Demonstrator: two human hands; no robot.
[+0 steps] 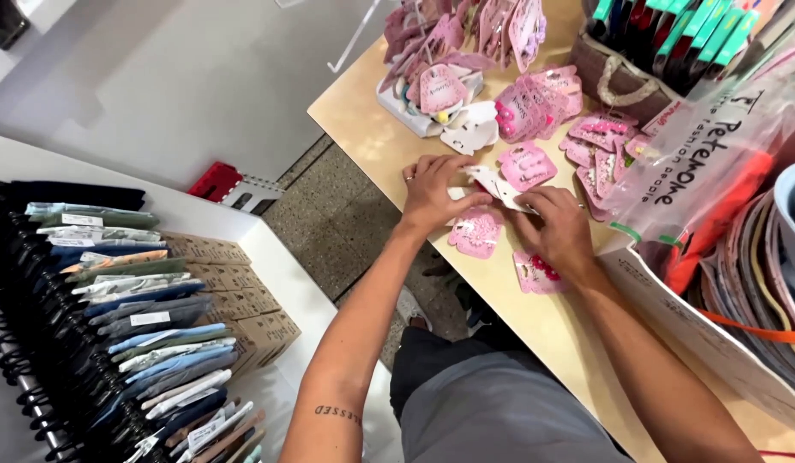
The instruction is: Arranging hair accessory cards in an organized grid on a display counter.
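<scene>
Both of my hands meet over a light wooden table (552, 326). My left hand (434, 195) and my right hand (555, 230) together pinch a small white card (495, 184) held between them. A ring shows on my left hand. Just below the hands lies a pink card of hair accessories (477, 233). Another pink card (535, 273) pokes out under my right wrist. A further pink card (526, 165) lies just beyond the hands.
Heaps of pink accessory cards (466, 60) and loose ones (599, 137) cover the far table. A clear plastic bag (715, 146) and a woven basket (620, 77) stand right. Folded clothes on hangers (114, 309) and cardboard boxes (243, 300) fill the white shelf left.
</scene>
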